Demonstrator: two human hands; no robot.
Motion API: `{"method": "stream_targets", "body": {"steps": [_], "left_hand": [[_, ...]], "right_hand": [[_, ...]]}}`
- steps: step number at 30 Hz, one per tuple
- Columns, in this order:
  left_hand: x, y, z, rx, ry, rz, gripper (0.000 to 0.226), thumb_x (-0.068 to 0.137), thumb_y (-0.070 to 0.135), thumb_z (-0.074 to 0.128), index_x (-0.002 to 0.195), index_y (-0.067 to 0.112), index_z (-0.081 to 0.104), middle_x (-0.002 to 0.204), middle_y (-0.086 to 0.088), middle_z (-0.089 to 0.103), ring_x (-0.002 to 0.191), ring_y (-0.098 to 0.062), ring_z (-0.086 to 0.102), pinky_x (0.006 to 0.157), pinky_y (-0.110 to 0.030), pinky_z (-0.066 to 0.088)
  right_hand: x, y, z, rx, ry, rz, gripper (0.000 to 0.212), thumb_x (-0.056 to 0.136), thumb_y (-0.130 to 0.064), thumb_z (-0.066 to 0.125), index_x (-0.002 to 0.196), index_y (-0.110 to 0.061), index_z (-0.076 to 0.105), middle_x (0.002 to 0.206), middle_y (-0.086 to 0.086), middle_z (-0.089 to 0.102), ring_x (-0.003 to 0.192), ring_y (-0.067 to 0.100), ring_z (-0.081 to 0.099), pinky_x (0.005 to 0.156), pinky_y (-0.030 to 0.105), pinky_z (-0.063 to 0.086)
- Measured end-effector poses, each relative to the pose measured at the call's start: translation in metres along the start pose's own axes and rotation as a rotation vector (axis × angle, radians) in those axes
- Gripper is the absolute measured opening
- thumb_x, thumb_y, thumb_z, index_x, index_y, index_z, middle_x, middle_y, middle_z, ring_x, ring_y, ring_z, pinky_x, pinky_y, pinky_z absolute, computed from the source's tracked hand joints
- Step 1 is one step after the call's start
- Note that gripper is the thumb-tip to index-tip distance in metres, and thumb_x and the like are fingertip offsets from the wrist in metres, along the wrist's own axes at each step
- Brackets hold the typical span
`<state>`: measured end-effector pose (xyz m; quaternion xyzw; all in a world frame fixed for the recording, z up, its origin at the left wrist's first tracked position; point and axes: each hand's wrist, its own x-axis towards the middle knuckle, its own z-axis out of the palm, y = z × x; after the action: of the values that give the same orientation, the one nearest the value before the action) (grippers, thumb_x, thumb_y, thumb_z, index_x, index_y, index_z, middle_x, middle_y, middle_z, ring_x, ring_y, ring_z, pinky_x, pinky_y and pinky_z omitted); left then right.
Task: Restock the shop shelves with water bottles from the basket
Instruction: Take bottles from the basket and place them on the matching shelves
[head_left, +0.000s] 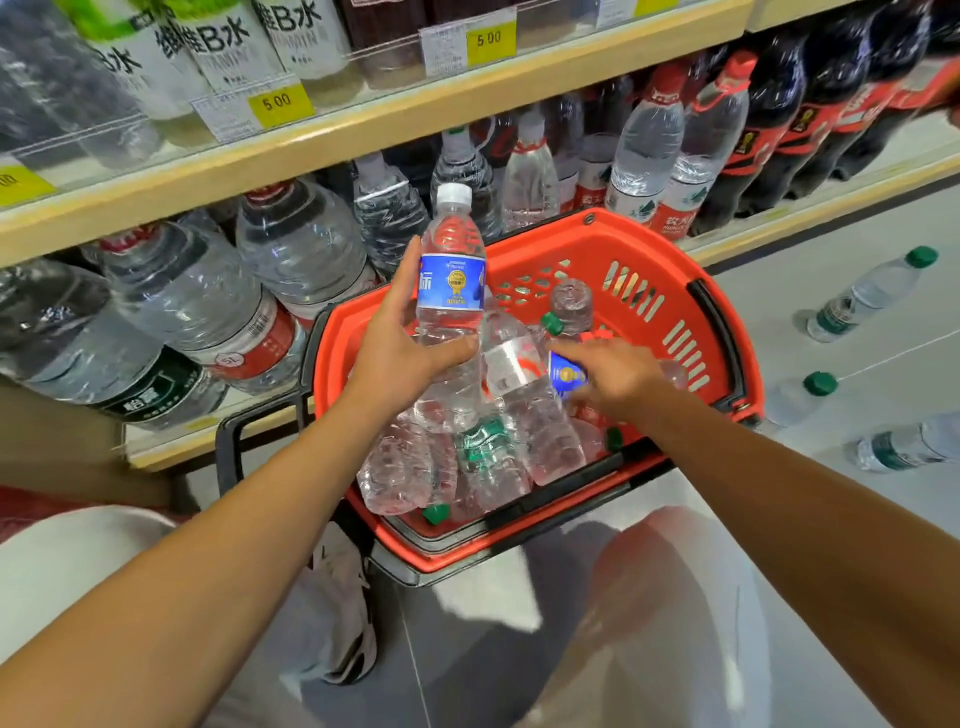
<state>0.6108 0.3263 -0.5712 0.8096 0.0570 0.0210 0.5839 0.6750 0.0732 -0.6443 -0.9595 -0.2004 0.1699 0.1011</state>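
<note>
A red shopping basket (670, 270) stands on the floor before the bottom shelf (810, 200), holding several clear water bottles. My left hand (400, 338) grips a blue-labelled, white-capped water bottle (451, 270) upright above the basket's left side. My right hand (610, 374) reaches down into the basket and its fingers close on a second blue-labelled bottle (563, 374), mostly hidden under the hand. Green-capped bottles (485, 447) lie among the others in the basket.
Large water jugs (296, 244) and red-labelled bottles (644, 150) fill the bottom shelf, with dark cola bottles (774, 114) to the right. Three green-capped bottles (867, 296) stand or lie on the floor right of the basket. My knees and a shoe (343, 597) are below.
</note>
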Motion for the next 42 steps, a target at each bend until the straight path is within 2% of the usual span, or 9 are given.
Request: {"method": "stream_targets", "body": {"steps": [3,7,12,19,24,29,34,37,42], "left_hand": [[-0.006,0.013,0.001,-0.031,0.015,0.006,0.11,0.075,0.002,0.083,0.151,0.049,0.019,0.136,0.014,0.058,0.118,-0.01,0.062,0.083,-0.045,0.06],[-0.014,0.039,-0.001,-0.018,0.074,0.078,0.109,0.075,0.0,0.083,0.157,0.033,0.018,0.142,0.015,0.052,0.122,0.003,0.055,0.086,-0.019,0.052],[-0.029,0.071,-0.021,-0.029,0.183,0.162,0.106,0.078,-0.005,0.078,0.156,0.03,0.015,0.129,0.024,0.054,0.103,0.017,0.058,0.077,-0.012,0.052],[-0.051,0.089,-0.091,-0.026,0.359,0.221,0.105,0.076,-0.012,0.076,0.156,0.024,0.018,0.133,0.014,0.055,0.102,0.016,0.059,0.081,-0.008,0.047],[-0.071,0.087,-0.162,-0.008,0.458,0.253,0.108,0.074,-0.012,0.074,0.155,0.035,0.02,0.147,0.006,0.05,0.124,-0.01,0.058,0.103,-0.04,0.05],[-0.083,0.087,-0.233,0.1,0.582,0.315,0.107,0.076,-0.007,0.074,0.158,0.029,0.015,0.155,0.011,0.039,0.131,-0.001,0.049,0.109,-0.028,0.043],[-0.069,0.084,-0.288,0.068,0.688,0.42,0.099,0.081,-0.011,0.067,0.155,0.029,0.014,0.145,0.023,0.039,0.124,0.006,0.051,0.096,-0.016,0.045],[-0.049,0.079,-0.31,0.064,0.739,0.477,0.099,0.081,-0.009,0.069,0.155,0.028,0.014,0.149,0.023,0.032,0.132,0.006,0.044,0.1,-0.017,0.043],[-0.002,0.073,-0.336,0.118,0.788,0.57,0.097,0.08,-0.004,0.07,0.158,0.019,0.017,0.134,0.032,0.035,0.124,0.013,0.045,0.098,-0.015,0.044]], "right_hand": [[-0.012,0.008,-0.026,0.26,0.271,0.122,0.071,0.08,-0.039,0.076,0.142,-0.04,0.04,0.125,0.001,0.065,0.11,0.027,0.061,0.092,0.035,0.049],[-0.024,0.0,-0.069,0.682,0.519,0.149,0.065,0.077,-0.024,0.076,0.137,-0.03,0.052,0.112,-0.004,0.068,0.103,0.021,0.064,0.086,0.028,0.047],[-0.027,-0.049,-0.112,0.798,0.544,-0.057,0.086,0.079,-0.018,0.076,0.15,-0.031,0.031,0.12,-0.012,0.061,0.102,0.006,0.061,0.088,0.022,0.046],[-0.019,-0.146,-0.155,0.984,0.6,-0.314,0.079,0.077,-0.004,0.071,0.144,-0.029,0.037,0.121,-0.018,0.058,0.094,-0.013,0.059,0.086,0.01,0.045],[-0.013,-0.226,-0.165,1.031,0.588,-0.435,0.083,0.076,-0.013,0.07,0.148,-0.034,0.033,0.127,-0.014,0.059,0.105,-0.007,0.059,0.095,0.023,0.048],[0.003,-0.299,-0.168,1.031,0.563,-0.529,0.084,0.079,-0.012,0.071,0.15,-0.034,0.031,0.141,-0.009,0.051,0.115,0.0,0.055,0.093,0.02,0.048],[0.022,-0.353,-0.164,1.024,0.576,-0.564,0.081,0.083,-0.005,0.071,0.15,-0.029,0.031,0.125,-0.025,0.049,0.098,-0.027,0.048,0.076,-0.002,0.039],[0.035,-0.373,-0.158,1.041,0.598,-0.553,0.083,0.083,-0.004,0.071,0.151,-0.029,0.03,0.138,-0.009,0.051,0.108,-0.022,0.049,0.08,0.001,0.041],[0.055,-0.386,-0.152,1.034,0.639,-0.531,0.083,0.083,-0.005,0.07,0.151,-0.031,0.03,0.143,-0.008,0.05,0.119,-0.008,0.051,0.089,0.007,0.044]]}}
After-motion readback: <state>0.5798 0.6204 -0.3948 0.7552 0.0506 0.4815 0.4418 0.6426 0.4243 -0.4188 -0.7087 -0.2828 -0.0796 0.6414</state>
